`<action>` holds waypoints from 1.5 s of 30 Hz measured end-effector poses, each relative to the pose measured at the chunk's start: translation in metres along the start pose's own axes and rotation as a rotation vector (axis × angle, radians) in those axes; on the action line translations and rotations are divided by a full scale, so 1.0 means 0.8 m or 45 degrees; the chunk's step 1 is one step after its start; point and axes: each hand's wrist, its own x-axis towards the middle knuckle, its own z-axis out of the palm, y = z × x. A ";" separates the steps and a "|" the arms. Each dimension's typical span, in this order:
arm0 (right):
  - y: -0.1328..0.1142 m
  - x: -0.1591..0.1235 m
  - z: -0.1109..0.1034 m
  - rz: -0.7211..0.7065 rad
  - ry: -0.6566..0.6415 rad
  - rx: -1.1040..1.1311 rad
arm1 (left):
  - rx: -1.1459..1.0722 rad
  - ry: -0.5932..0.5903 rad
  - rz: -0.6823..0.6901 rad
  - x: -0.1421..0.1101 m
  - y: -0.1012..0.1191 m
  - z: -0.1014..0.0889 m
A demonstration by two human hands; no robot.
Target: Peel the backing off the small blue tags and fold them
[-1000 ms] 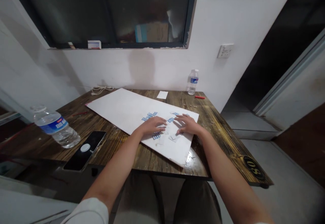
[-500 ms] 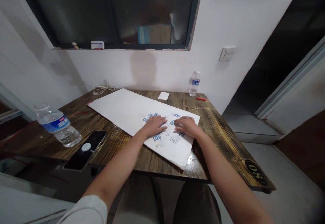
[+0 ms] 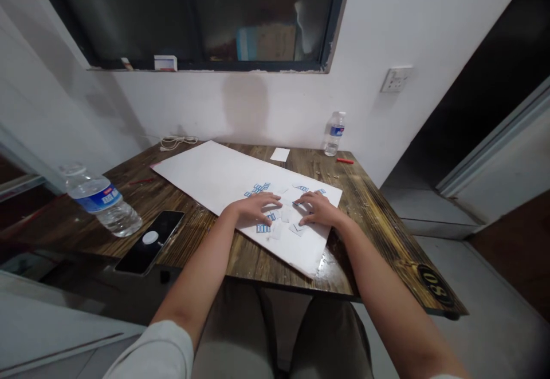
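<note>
A white board (image 3: 201,170) lies slantwise on the wooden table. Small paper pieces with blue markings are scattered over its right half. My left hand (image 3: 256,204) is over some of them, palm down with fingers and thumb apart; a blue-striped piece (image 3: 263,228) shows below its thumb. Facing it, my right hand (image 3: 320,209) is also spread, its fingertips on or just above the pieces. One paper piece with a dark angled line (image 3: 296,228) lies under the right thumb. Neither hand grips anything that I can see, though the fingers cover some pieces.
On the left are a water bottle (image 3: 103,201) and a black phone (image 3: 165,233) with a white round cap (image 3: 150,237) on it. Along the back lie a white cable (image 3: 178,141), a white card (image 3: 280,154), another bottle (image 3: 334,134) and a red pen (image 3: 345,161).
Both hands have spread their fingers wider, and their thumbs have moved toward me. My left hand has shifted slightly left, uncovering more striped pieces. The view has tilted down a little.
</note>
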 end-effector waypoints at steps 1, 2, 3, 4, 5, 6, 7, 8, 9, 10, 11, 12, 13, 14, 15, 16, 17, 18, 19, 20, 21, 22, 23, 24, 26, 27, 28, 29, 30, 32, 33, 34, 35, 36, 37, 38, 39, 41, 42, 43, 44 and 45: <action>0.001 0.000 0.000 0.009 -0.001 0.006 | -0.002 -0.019 0.003 0.000 -0.001 0.001; 0.002 0.000 0.000 0.020 0.002 0.015 | -0.008 -0.024 0.003 0.001 -0.002 0.001; 0.003 0.001 -0.001 0.031 0.007 0.026 | -0.014 -0.017 0.002 0.001 -0.002 0.001; 0.003 0.001 -0.001 0.040 0.013 0.035 | -0.022 -0.001 0.002 0.002 -0.002 0.001; 0.003 0.002 -0.002 0.048 0.019 0.044 | -0.031 0.019 0.001 0.003 -0.001 0.001; 0.004 0.002 -0.003 0.056 0.027 0.050 | -0.044 0.037 0.000 0.003 -0.001 0.001; 0.004 0.001 -0.005 0.065 0.037 0.054 | -0.060 0.053 0.003 0.003 0.000 0.000; 0.004 0.001 -0.007 0.079 0.049 0.056 | -0.081 0.066 0.011 0.003 0.001 0.000; 0.005 0.000 -0.009 0.101 0.061 0.056 | -0.103 0.070 0.020 0.003 0.001 -0.001; 0.006 -0.002 -0.011 0.130 0.068 0.057 | -0.127 0.070 0.027 0.002 0.001 -0.002; 0.008 -0.003 -0.014 0.161 0.068 0.059 | -0.150 0.065 0.032 0.001 0.001 -0.004; 0.010 -0.005 -0.016 0.193 0.063 0.060 | -0.169 0.058 0.034 0.001 0.000 -0.005; 0.012 -0.007 -0.018 0.224 0.054 0.058 | -0.185 0.053 0.030 0.000 0.000 -0.006; 0.014 -0.008 -0.020 0.253 0.043 0.053 | -0.200 0.050 0.021 0.000 0.000 -0.007; 0.017 -0.009 -0.021 0.279 0.034 0.047 | -0.216 0.053 0.013 0.000 0.000 -0.008; 0.019 -0.010 -0.022 0.301 0.029 0.039 | -0.233 0.064 0.008 0.000 0.000 -0.008; 0.020 -0.010 -0.023 0.321 0.028 0.032 | -0.252 0.074 0.004 0.000 0.001 -0.008; 0.022 -0.011 -0.024 0.336 0.029 0.025 | -0.268 0.091 0.000 0.001 0.003 -0.008; 0.023 -0.011 -0.025 0.349 0.032 0.020 | -0.278 0.109 -0.007 0.001 0.004 -0.007; 0.024 -0.012 -0.026 0.360 0.037 0.014 | -0.282 0.128 -0.018 0.002 0.006 -0.006; 0.025 -0.012 -0.027 0.372 0.043 0.007 | -0.283 0.142 -0.032 0.002 0.007 -0.006; 0.026 -0.013 -0.028 0.385 0.050 0.002 | -0.282 0.152 -0.050 0.002 0.007 -0.005; 0.028 -0.013 -0.029 0.396 0.060 0.001 | -0.283 0.165 -0.068 0.002 0.007 -0.004; 0.030 -0.014 -0.030 0.402 0.076 0.003 | -0.290 0.180 -0.083 0.002 0.007 -0.004; 0.034 -0.014 -0.032 0.384 0.129 0.036 | -0.330 0.233 -0.092 0.002 0.005 -0.004; 0.034 -0.013 -0.032 0.357 0.157 0.070 | -0.350 0.268 -0.085 0.002 0.005 -0.004; 0.033 -0.012 -0.032 0.321 0.179 0.108 | -0.358 0.301 -0.072 0.003 0.005 -0.005; 0.030 -0.010 -0.031 0.281 0.191 0.147 | -0.350 0.322 -0.055 0.004 0.006 -0.006; 0.026 -0.008 -0.030 0.234 0.179 0.175 | -0.328 0.331 -0.034 0.005 0.008 -0.007; 0.013 -0.004 -0.026 0.162 0.135 0.160 | -0.249 0.314 0.016 0.008 0.016 -0.009; 0.006 -0.003 -0.024 0.123 0.085 0.138 | -0.225 0.312 0.049 0.010 0.021 -0.009; -0.001 -0.002 -0.021 0.095 0.042 0.119 | -0.196 0.286 0.093 0.012 0.026 -0.008; -0.007 -0.001 -0.019 0.074 0.018 0.095 | -0.165 0.254 0.146 0.013 0.031 -0.007; -0.011 -0.001 -0.017 0.068 -0.002 0.062 | -0.132 0.217 0.198 0.014 0.035 -0.005; -0.013 0.000 -0.016 0.078 -0.015 0.030 | -0.098 0.173 0.247 0.015 0.039 -0.003; -0.014 0.000 -0.014 0.098 -0.019 -0.001 | -0.072 0.125 0.284 0.016 0.041 -0.001; -0.013 -0.001 -0.014 0.125 -0.016 -0.026 | -0.050 0.084 0.297 0.016 0.043 0.000; -0.009 -0.001 -0.014 0.183 0.009 -0.053 | -0.019 0.025 0.292 0.017 0.045 0.003; -0.006 -0.001 -0.015 0.205 0.026 -0.055 | -0.010 0.012 0.283 0.017 0.045 0.003; -0.004 -0.001 -0.016 0.225 0.043 -0.050 | -0.005 0.007 0.279 0.018 0.045 0.003; -0.002 -0.001 -0.017 0.246 0.060 -0.040 | -0.003 0.005 0.282 0.018 0.044 0.003; 0.000 0.000 -0.018 0.267 0.080 -0.026 | -0.002 0.001 0.290 0.018 0.044 0.003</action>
